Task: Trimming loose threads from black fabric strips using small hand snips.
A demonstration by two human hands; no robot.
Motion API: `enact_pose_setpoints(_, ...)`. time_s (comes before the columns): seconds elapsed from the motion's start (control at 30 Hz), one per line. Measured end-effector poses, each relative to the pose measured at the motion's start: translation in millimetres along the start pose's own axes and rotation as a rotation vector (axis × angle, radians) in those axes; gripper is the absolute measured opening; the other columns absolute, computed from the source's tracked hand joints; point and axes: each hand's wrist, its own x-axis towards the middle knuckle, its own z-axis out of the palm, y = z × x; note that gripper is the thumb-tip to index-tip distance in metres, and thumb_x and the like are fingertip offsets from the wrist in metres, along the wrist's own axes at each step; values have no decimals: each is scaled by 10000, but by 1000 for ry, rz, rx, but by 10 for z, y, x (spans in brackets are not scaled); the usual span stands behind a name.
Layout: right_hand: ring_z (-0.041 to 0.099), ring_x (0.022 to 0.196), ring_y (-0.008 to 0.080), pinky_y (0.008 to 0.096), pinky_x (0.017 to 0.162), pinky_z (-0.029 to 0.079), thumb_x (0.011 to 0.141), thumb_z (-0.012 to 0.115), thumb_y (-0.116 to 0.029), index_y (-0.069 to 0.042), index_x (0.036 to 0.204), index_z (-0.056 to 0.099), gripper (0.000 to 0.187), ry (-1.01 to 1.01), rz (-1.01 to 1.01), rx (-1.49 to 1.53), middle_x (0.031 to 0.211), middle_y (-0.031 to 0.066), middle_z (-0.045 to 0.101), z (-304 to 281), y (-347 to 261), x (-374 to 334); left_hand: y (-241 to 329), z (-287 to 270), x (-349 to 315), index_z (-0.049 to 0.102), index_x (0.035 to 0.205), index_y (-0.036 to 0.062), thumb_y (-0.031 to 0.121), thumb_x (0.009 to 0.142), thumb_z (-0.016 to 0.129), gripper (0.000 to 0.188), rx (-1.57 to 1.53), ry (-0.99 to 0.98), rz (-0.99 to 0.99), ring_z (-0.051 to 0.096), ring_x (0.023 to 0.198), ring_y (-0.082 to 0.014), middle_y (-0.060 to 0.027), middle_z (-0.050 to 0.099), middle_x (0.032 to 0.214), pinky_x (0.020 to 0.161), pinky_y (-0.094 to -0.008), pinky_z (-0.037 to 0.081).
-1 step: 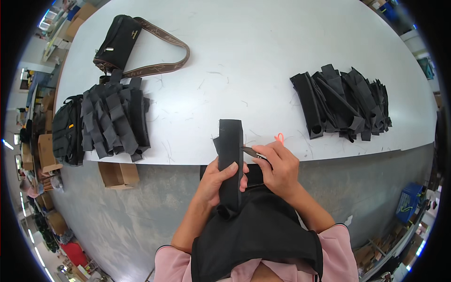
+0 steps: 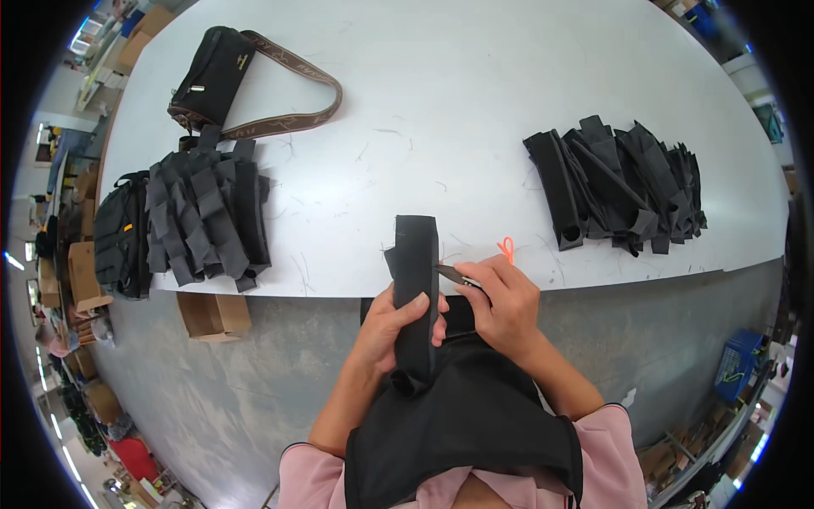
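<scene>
My left hand is closed around a black fabric strip, thumb on its face and fingertips showing past its right edge. The strip stands lengthwise over the table's near edge, its lower end curled by my apron. A small flap juts from its left side. Pinched in my right hand are small thread snips, their dark tip at the strip's right edge. An orange cord loop sticks up beside my right fingers. Whether the blades are apart is too small to tell.
On the white table, one heap of black strips lies right, another heap left. A backpack and a shoulder bag are beyond. Thread scraps dot the tabletop. An open carton sits below the edge.
</scene>
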Motion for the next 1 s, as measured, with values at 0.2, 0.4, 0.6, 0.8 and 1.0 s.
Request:
enact_pose_setpoints(0.2,539,592,225,317,548,433,681,710,1,-71,944,656,278,84,62,98,744,56,549,14,-8,-55,-5,-45,-19,415,1286,-4,134,907,583,437,-18,-27,-17,622,686,-204,-118,599,923,579,-318,530)
enact_pose_setpoints(0.4,533,568,218,294,566,465,712,683,32,-47,949,647,252,26,109,191,742,77,532,-30,11,-49,16,-22,-27,458,1158,-6,137,909,582,314,49,29,-23,632,702,-207,-126,614,929,595,-318,538)
enact_pose_setpoints(0.6,560,535,162,268,488,456,746,651,43,-15,962,611,227,-97,143,303,837,84,505,4,-108,73,23,42,-15,429,1182,3,133,911,571,332,176,49,-34,628,717,-190,-111,607,946,620,-310,540)
enact_pose_setpoints(0.8,580,509,163,285,461,447,758,646,35,0,948,604,198,-153,117,319,832,87,492,100,-82,95,32,35,-33,391,1251,28,139,914,566,396,207,-1,-79,624,719,-177,-108,588,985,621,-298,537)
enact_pose_setpoints(1.0,518,659,75,215,501,403,765,655,11,-17,978,598,222,-53,361,518,816,21,499,65,-21,138,5,-2,-24,302,1318,53,220,940,543,479,287,-85,-31,620,802,-195,-147,557,1062,686,-324,540)
